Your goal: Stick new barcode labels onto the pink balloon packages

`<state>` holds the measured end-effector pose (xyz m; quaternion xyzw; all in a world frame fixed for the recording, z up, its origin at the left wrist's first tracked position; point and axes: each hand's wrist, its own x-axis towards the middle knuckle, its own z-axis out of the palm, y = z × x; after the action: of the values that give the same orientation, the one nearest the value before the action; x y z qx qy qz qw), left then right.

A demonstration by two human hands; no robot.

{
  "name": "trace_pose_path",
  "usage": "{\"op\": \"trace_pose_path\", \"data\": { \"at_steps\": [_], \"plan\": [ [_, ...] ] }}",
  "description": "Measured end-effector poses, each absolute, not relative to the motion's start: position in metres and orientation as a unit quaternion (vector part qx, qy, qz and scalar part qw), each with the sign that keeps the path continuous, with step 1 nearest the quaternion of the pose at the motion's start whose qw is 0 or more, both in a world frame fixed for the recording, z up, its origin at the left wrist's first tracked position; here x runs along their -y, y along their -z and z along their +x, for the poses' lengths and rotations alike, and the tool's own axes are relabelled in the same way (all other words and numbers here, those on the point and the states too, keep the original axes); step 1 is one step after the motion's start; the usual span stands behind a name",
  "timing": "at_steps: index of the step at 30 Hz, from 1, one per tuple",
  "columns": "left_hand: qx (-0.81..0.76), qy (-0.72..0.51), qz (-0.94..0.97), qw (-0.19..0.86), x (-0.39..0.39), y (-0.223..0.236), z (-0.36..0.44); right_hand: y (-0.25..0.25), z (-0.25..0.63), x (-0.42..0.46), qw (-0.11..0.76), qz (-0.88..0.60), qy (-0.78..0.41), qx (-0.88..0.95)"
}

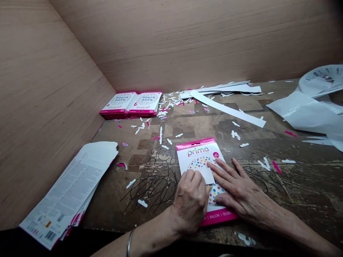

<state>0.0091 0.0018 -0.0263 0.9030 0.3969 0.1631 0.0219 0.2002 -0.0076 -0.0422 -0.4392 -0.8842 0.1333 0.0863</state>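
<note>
A white and pink "prima" balloon packet (197,146) with a dotted print lies at the front of the table, slightly turned. My left hand (191,201), with a bracelet at the wrist, is curled closed over its lower left part. A small blank white piece of paper (207,174) shows at those fingers, covering part of the print; the fingertips' grip is partly hidden. My right hand (241,189) lies flat with fingers stretched over the packet's right side, fingertips close to the white piece. Thin black strings (155,187) lie left of the packet.
Stacked finished-looking packets (131,103) stand in the back left corner. A fanned stack of printed cards (72,189) lies at left. Paper scraps (171,103), white strips (230,109) and a crumpled white sheet (302,110) lie about. Wooden walls (187,43) bound the back and left.
</note>
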Motion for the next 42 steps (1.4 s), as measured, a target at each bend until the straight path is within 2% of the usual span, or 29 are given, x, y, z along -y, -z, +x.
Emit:
{"op": "trace_pose_path", "data": {
  "at_steps": [3,9,18,27,42],
  "plan": [
    [-0.381,-0.138,0.91,0.086,0.002,0.024,-0.008,0.041,0.201,0.008,0.085,-0.439,-0.137,0.884],
    [-0.323,-0.058,0.94,0.094,0.005,0.025,-0.027,0.041,0.201,0.007,0.087,-0.44,-0.153,0.881],
    [-0.33,-0.032,0.936,0.115,0.001,0.023,-0.026,0.042,0.203,0.007,0.078,-0.433,-0.146,0.886],
    [-0.272,-0.025,0.94,0.202,-0.011,0.011,-0.02,0.041,0.201,0.007,0.101,-0.436,-0.151,0.882],
    [-0.262,-0.077,0.944,0.187,-0.006,0.024,-0.024,0.04,0.226,0.004,0.144,-0.433,-0.108,0.883]
  ]
}}
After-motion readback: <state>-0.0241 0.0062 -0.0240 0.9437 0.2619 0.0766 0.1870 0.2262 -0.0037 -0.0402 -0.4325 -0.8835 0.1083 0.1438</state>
